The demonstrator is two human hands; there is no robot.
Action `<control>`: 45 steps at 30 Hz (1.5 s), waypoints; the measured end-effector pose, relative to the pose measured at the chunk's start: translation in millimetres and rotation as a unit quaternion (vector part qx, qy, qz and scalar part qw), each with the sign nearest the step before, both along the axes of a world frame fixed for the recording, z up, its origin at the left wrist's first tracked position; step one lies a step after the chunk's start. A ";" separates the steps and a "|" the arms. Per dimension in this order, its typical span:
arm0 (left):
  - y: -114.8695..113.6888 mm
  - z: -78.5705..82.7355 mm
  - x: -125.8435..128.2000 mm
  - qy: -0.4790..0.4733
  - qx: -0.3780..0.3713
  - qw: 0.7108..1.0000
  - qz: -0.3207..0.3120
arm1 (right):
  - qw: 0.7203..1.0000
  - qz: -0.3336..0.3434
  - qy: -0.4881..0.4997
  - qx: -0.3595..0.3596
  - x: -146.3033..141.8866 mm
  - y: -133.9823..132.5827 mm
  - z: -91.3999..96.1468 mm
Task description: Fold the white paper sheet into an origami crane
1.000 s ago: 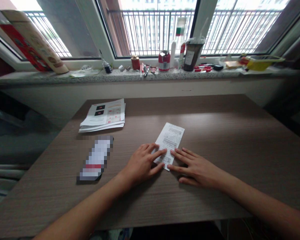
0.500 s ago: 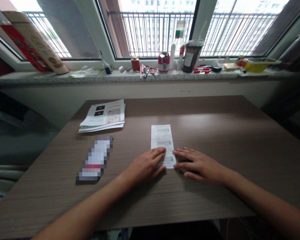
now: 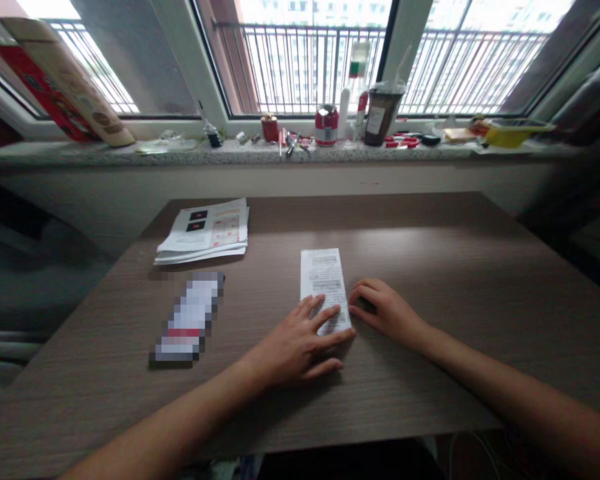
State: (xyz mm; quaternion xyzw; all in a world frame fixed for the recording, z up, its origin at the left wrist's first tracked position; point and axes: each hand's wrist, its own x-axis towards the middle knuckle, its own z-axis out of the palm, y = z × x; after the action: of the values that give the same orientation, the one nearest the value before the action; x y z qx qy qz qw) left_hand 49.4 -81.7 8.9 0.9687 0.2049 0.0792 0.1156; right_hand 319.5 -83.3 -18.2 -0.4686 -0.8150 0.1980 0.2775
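A narrow white sheet of printed paper [image 3: 322,270], seemingly folded, lies on the desk in front of me. My left hand [image 3: 305,343] is spread across its lower part, fingers apart, holding it flat against the desk and hiding its lower left corner. At the paper's right edge is my right hand [image 3: 387,313], its fingers curled and its thumb and forefinger brought together in a pinch on that edge. How much paper is between those fingertips is hard to see.
A stack of printed sheets [image 3: 205,230] lies at the desk's back left. Nearer sits a phone [image 3: 187,320] with a blurred screen. On the stone windowsill [image 3: 165,157] stand a drink can [image 3: 326,127], a dark drink cup [image 3: 380,117], a bottle [image 3: 360,80] and a yellow container [image 3: 510,135].
My left hand has spread its fingers and reached farther right over the paper. My right hand has gone from outstretched fingers to a curled pinch at the right edge.
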 end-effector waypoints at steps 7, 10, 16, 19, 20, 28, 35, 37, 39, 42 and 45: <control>0.2 -1.0 -1.2 0.015 -0.011 1.000 -0.002 | 0.998 -0.061 -0.004 -0.002 -12.5 18.7 -0.1; 0.3 -2.3 -1.8 0.017 -0.013 1.000 -0.002 | 0.996 -0.083 0.004 0.006 -14.6 32.2 -0.4; 1.3 -6.3 -2.4 0.004 -0.016 1.000 -0.005 | 0.991 -0.129 -0.011 0.037 -14.2 77.7 -6.2; 1.7 -8.1 -2.7 -0.001 -0.019 1.000 -0.006 | 0.988 -0.145 -0.013 0.045 -13.3 101.1 -8.0; 1.8 -8.6 -2.9 -0.001 -0.020 1.000 -0.007 | 0.987 -0.150 -0.013 0.049 -13.2 107.6 -8.5; 1.6 -9.8 -3.9 0.004 -0.023 1.000 -0.006 | 0.981 -0.180 -0.021 0.063 -16.1 139.1 -12.8; 1.9 -6.5 -2.8 0.005 -0.021 1.000 -0.003 | 0.981 -0.178 -0.004 0.079 -12.8 138.1 -13.4; 1.7 -6.2 -2.7 0.002 -0.022 1.000 0.000 | 0.982 -0.169 0.003 0.082 -10.1 131.1 -11.5; 1.7 -6.6 -3.0 -0.001 -0.025 1.000 0.001 | 0.985 -0.154 0.010 0.084 -7.3 121.1 -9.0; 2.9 -7.8 -3.7 0.005 -0.029 1.000 0.000 | 0.994 -0.068 0.030 0.083 -3.7 101.1 -5.3; 5.5 -8.5 -3.6 0.004 -0.027 1.000 -0.004 | 0.996 -0.001 0.033 0.079 -0.7 76.9 -2.9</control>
State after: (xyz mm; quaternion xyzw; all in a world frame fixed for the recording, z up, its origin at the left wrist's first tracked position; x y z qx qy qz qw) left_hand 45.8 -76.2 0.4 0.9663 0.2037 0.0693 0.1410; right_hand 318.8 -6.4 -21.1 -0.4393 -0.8179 0.1477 0.3409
